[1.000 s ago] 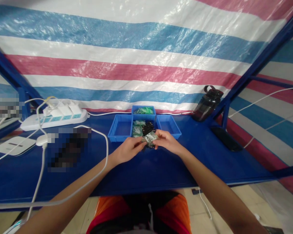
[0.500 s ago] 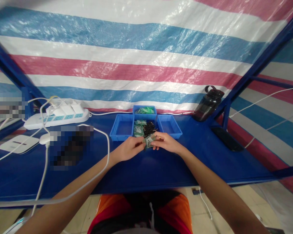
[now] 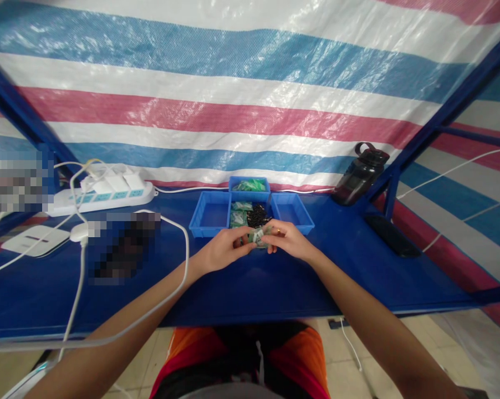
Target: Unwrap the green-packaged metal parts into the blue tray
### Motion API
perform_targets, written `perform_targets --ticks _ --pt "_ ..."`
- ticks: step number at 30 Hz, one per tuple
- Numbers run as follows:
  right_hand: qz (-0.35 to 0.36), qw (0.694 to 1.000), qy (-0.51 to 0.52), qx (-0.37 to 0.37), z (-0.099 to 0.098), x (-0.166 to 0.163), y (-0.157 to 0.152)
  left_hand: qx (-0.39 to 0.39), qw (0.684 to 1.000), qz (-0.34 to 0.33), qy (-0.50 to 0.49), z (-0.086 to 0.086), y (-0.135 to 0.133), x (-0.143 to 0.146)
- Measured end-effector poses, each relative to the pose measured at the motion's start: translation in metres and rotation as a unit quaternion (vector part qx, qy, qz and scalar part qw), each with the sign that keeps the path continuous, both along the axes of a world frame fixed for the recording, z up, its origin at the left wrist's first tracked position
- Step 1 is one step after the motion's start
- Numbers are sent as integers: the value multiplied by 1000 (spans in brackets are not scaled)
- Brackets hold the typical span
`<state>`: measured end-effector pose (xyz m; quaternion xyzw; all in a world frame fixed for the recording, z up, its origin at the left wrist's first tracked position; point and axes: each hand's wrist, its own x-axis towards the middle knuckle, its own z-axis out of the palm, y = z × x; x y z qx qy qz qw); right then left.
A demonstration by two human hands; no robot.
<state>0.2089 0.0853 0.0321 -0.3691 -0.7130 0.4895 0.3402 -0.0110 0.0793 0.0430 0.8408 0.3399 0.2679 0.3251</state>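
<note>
A small clear plastic packet with a greenish tint [image 3: 257, 237] is pinched between my left hand [image 3: 229, 247] and my right hand [image 3: 289, 239]. The fingers of both hands are closed on its two ends, and its contents are too small to make out. Just behind the hands stands a blue bin holding small green packets [image 3: 239, 213] on its left side and a pile of small black pieces [image 3: 257, 215] on its right. Part of that bin is hidden by my fingers.
Blue trays stand at the left [image 3: 210, 213] and right [image 3: 294, 213]; a rear bin [image 3: 250, 185] holds green material. A dark bottle [image 3: 360, 174] and black case [image 3: 391, 235] are right. Left are a power strip [image 3: 104, 194], a white box [image 3: 36, 241] and cables.
The packet stays between both hands, its pale part now turned more upright. My fingers have shifted slightly around it. The whole view has moved a little.
</note>
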Motion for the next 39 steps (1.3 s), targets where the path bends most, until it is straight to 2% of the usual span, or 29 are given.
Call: perform_targets --ticks 9,15,20,23,26,29,32,39 --pt "-2 1000 -13 -17 -2 0 3 43 999 -1 11 -5 4 0" --pt "17 1000 -20 -16 0 1 0 -9 1000 -7 -4 -8 4 0" --pt "108 984 -118 -76 0 5 -2 -41 995 -74 48 -12 3 0" --pt "121 974 -172 -87 -4 6 -1 -31 990 -92 100 -13 3 0" --pt "98 974 -196 -55 -5 6 0 2 988 -78 133 -13 5 -1" --pt "84 968 -230 48 -2 3 0 69 986 -74 134 -13 6 -2" --pt "88 951 -265 133 1 1 -1 106 982 -100 116 -13 5 -2" --pt "108 942 -285 140 -1 0 0 118 977 -121 128 -13 4 -2"
